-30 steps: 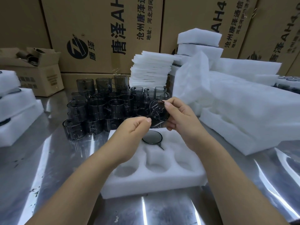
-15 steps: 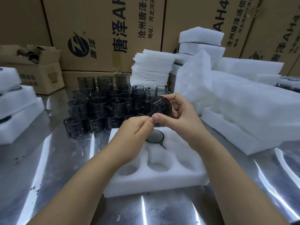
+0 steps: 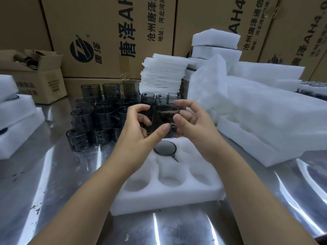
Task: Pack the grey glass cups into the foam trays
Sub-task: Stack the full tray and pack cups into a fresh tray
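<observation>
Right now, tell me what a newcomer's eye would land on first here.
First, the grey glass cup gripped at centre between the left hand and right hand, above the white foam tray, where a second cup sits in a back pocket. Next, the crowd of grey cups on the steel table at left, and the printed cartons behind.
</observation>
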